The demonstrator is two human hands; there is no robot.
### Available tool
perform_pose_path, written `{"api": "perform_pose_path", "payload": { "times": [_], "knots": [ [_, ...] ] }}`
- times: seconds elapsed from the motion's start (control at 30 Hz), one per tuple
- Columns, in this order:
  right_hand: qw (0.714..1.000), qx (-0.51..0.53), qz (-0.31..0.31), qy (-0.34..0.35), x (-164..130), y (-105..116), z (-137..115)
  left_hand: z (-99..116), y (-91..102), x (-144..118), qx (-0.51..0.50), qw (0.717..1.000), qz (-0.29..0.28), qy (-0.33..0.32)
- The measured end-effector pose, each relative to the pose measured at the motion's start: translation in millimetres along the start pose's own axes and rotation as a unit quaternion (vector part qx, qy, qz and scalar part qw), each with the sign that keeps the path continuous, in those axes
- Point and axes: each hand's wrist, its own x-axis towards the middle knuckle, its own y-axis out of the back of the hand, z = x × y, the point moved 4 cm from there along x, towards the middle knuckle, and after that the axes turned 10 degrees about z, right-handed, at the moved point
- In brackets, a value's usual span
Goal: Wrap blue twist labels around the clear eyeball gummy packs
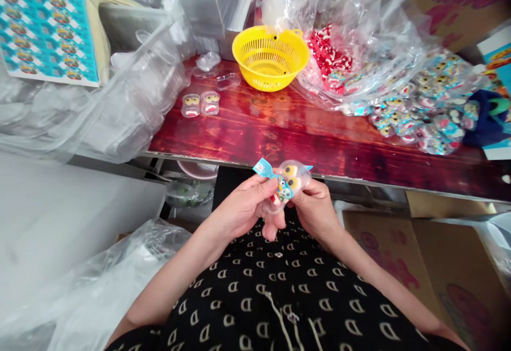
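Note:
Just in front of the table edge, both my hands hold one small clear plastic candy pack [296,172] with yellow eye-shaped pieces and a bit of red and white inside. A blue printed label strip [284,188] lies across its middle, one end [263,168] sticking up at the left and a blue tip showing at the right. My left hand [255,202] is closed on the pack's left side, thumb on the label. Thumb and fingers of my right hand [317,204] pinch its right side. Two similar packs [190,105] without blue labels lie on the table.
A yellow basket [271,58] stands at the back of the red wooden table [239,132]. Red and white candies [329,55] fill a clear bag; labelled packs [423,111] pile up at right. Left are bagged clear shells [136,106] and a blue label sheet [48,31].

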Motion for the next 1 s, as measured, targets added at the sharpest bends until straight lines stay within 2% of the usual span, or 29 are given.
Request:
{"api": "perform_pose_path", "payload": {
  "times": [0.13, 0.27, 0.37, 0.43, 0.5, 0.6, 0.67, 0.77, 0.87, 0.93, 1.0],
  "knots": [
    [0.996, 0.014, -0.061, -0.070, 0, -5, 2, -3, 0.7, -2, 0.018, 0.999, -0.023, 0.026],
    [0.984, 0.049, -0.048, -0.165, 0, -12, 4, -5, -1.5, -5, 0.046, 0.996, -0.050, 0.052],
    [0.976, 0.060, -0.039, -0.204, 0, -17, 6, -7, -3.2, -5, 0.064, 0.996, -0.039, 0.040],
    [0.978, 0.057, -0.028, -0.198, 0, -17, 7, -9, -2.7, -1, 0.060, 0.998, -0.005, 0.007],
    [0.985, 0.045, -0.002, -0.169, 1, -14, 6, -8, 0.4, 3, 0.054, 0.996, 0.054, -0.049],
    [0.992, 0.025, 0.033, -0.118, -1, -4, 0, -3, 7.5, 6, 0.086, 0.974, 0.154, -0.141],
    [0.995, 0.018, 0.023, -0.091, -2, 0, -6, 2, 9.4, 5, 0.145, 0.954, 0.193, -0.180],
    [0.997, -0.006, 0.008, -0.071, -3, 1, -12, 6, 6.8, 2, 0.264, 0.920, 0.205, -0.203],
    [0.998, -0.016, 0.025, -0.059, -1, 0, -13, 7, 3.5, 0, 0.350, 0.886, 0.204, -0.223],
    [0.998, -0.021, 0.016, -0.054, 0, -2, -13, 6, 2.8, 0, 0.375, 0.876, 0.200, -0.230],
    [0.998, -0.036, -0.008, -0.055, 0, -4, -12, 4, 3.3, -1, 0.377, 0.878, 0.190, -0.226]
  ]
}}
